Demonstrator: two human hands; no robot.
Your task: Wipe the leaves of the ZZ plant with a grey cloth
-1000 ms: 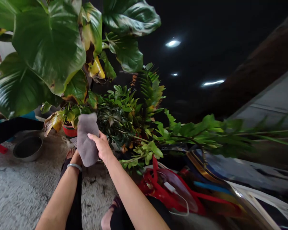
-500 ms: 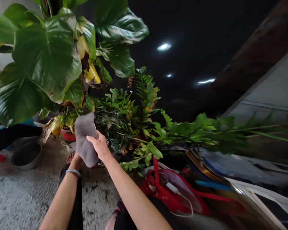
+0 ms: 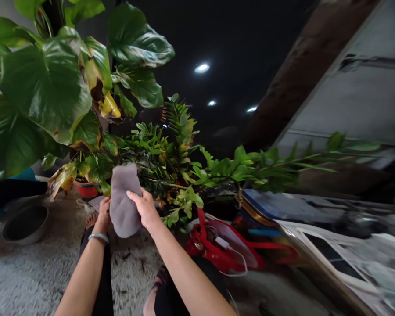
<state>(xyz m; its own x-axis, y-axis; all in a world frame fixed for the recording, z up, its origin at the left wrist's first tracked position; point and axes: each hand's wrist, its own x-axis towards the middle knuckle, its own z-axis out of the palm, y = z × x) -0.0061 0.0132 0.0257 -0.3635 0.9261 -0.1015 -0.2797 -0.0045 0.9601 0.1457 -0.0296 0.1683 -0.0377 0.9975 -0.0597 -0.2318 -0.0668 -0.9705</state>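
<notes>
My right hand (image 3: 146, 210) grips a soft grey fabric piece (image 3: 125, 204), long and rounded at the ends, with the thumb laid across its front and the fingers behind. The piece is held upright in front of the plants. Close to its left edge is my left hand (image 3: 103, 214), its fingers curled. What these fingers hold, if anything, cannot be made out. A pale flat thing with fine lines (image 3: 96, 202) shows just beyond the left hand; whether the hand touches it is unclear.
A large-leaved plant (image 3: 49, 87) rises at the left from a red pot (image 3: 86, 189). On the rough floor stands a metal basin (image 3: 26, 224). At right are a red bag (image 3: 224, 245) with a white cable (image 3: 245, 263) and a white-framed tablet-like object (image 3: 335, 256). Another person's dark-clothed leg (image 3: 16, 193) shows at left.
The view has turned to the right, so the plants and basin sit further left. The grey piece has shifted and tilted slightly, and my left hand now shows beside it rather than behind.
</notes>
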